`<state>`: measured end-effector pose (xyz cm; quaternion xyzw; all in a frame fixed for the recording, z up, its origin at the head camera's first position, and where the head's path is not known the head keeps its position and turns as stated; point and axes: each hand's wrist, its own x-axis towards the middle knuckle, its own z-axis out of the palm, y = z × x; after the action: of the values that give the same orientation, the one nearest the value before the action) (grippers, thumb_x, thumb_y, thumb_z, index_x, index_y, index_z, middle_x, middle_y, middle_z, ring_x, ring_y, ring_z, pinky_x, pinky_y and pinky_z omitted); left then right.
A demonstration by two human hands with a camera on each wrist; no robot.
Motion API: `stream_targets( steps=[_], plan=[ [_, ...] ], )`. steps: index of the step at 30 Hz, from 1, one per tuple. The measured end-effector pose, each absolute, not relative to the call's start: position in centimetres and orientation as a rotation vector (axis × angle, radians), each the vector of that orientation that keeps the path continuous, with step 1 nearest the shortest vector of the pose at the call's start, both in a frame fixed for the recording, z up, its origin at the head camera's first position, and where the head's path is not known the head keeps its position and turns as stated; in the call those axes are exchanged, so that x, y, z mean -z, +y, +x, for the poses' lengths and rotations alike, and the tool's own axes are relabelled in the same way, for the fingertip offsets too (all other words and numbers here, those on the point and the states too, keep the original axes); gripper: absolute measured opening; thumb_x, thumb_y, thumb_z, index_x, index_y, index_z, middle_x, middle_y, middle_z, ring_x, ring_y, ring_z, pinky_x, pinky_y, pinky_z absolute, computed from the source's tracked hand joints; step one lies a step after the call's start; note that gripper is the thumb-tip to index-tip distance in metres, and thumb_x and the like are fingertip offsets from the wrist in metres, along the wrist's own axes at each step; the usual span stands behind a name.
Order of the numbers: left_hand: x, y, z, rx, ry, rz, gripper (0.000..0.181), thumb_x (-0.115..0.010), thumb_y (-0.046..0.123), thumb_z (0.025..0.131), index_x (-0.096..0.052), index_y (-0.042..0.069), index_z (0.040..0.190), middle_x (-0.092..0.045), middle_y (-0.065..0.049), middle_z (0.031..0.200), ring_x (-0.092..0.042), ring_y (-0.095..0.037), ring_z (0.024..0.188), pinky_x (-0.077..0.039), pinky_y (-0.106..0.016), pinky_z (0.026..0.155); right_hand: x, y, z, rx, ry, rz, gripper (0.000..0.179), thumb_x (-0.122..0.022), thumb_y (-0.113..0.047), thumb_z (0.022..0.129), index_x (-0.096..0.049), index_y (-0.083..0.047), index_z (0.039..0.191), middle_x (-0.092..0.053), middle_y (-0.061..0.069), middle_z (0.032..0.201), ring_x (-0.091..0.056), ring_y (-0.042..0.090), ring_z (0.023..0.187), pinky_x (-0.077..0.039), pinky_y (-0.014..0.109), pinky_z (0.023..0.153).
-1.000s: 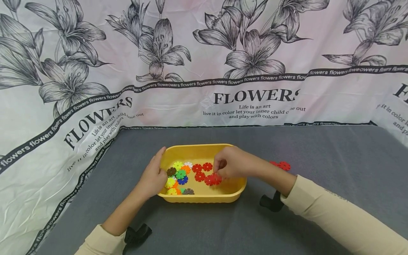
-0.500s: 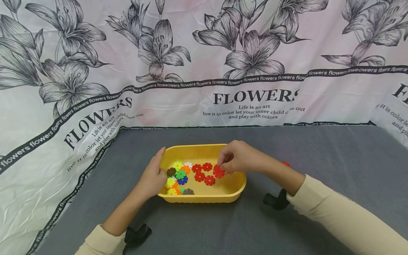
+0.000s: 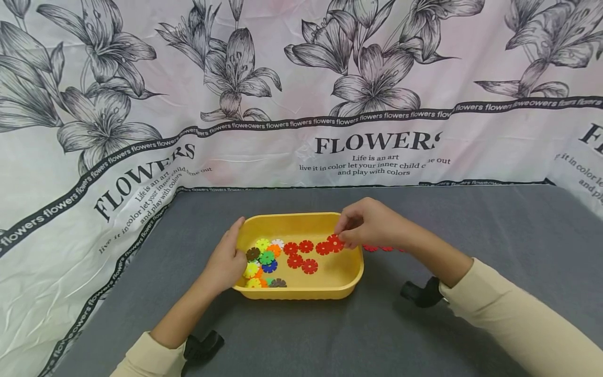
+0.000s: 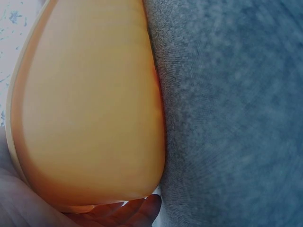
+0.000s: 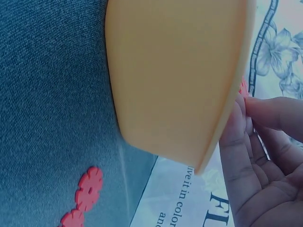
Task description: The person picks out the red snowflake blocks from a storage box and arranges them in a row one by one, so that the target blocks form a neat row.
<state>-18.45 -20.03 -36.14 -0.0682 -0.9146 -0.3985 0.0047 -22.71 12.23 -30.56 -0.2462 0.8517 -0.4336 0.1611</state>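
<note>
A yellow plastic tray point(image 3: 301, 294) stands on the grey cloth. My left hand point(image 3: 228, 262) grips its left end; the left wrist view shows fingers point(image 4: 142, 213) curled round the outside of the tray wall. Over the tray's right end, my right hand point(image 3: 365, 225) pinches a red flower-shaped disc point(image 3: 335, 242) between thumb and forefinger. Another red disc point(image 3: 323, 248) overlaps its left edge; whether the two are joined I cannot tell. Several more red discs point(image 3: 295, 261) lie mid-tray. At the left end sits a pile of mixed-colour discs point(image 3: 267, 257), partly behind my left hand.
Outside the tray's right end, a row of red discs point(image 3: 370, 248) lies on the grey cloth point(image 3: 301, 340), partly covered by my right forearm; the right wrist view shows red discs point(image 5: 89, 189) too. A flower-printed curtain point(image 3: 264, 152) hangs behind.
My right hand has risen and moved right with a red disc, from mid-tray toward the right rim. The left hand and the tray have stayed put.
</note>
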Motion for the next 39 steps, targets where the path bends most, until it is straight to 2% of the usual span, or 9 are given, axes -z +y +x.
stream_targets(
  steps=[9,22,29,39],
  plan=[
    [36.1,-20.1,-18.5,1.248,-2.856,-0.225,0.073,-0.035,-0.009,0.088,-0.015,-0.004,0.158,-0.026,-0.028,0.156,-0.036,-0.042,0.137,-0.027,-0.058,0.112,30.3,13.3,-22.6,1.258,2.434,-0.66,0.005,-0.073,-0.002,0.088,-0.074,-0.004,0.092,-0.072,0.007,0.085,-0.069,0.024,0.075,-0.059,0.046,0.075],
    [36.2,-20.1,-18.5,1.252,-2.859,-0.22,0.073,-0.035,-0.008,0.089,-0.014,-0.003,0.158,-0.027,-0.029,0.155,-0.038,-0.042,0.135,-0.03,-0.059,0.11,30.3,15.0,-22.4,1.301,2.431,-0.642,0.008,-0.073,-0.006,0.089,-0.075,-0.003,0.097,-0.074,0.007,0.09,-0.07,0.025,0.079,-0.059,0.044,0.076],
    [36.3,-20.1,-18.4,1.25,-2.861,-0.21,0.072,-0.035,-0.008,0.089,-0.014,-0.002,0.158,-0.027,-0.028,0.155,-0.039,-0.042,0.134,-0.031,-0.059,0.11,30.5,16.1,-22.3,1.337,2.418,-0.589,0.011,-0.073,-0.007,0.089,-0.074,-0.001,0.098,-0.074,0.009,0.092,-0.071,0.03,0.082,-0.059,0.043,0.076],
    [36.3,-20.1,-18.5,1.234,-2.869,-0.207,0.073,-0.035,-0.008,0.088,-0.014,-0.002,0.158,-0.027,-0.028,0.156,-0.037,-0.042,0.136,-0.029,-0.059,0.111,31.0,18.1,-22.2,1.322,2.467,-0.53,0.014,-0.072,-0.009,0.09,-0.073,-0.001,0.101,-0.073,0.007,0.088,-0.07,0.025,0.08,-0.059,0.042,0.076]
  ],
)
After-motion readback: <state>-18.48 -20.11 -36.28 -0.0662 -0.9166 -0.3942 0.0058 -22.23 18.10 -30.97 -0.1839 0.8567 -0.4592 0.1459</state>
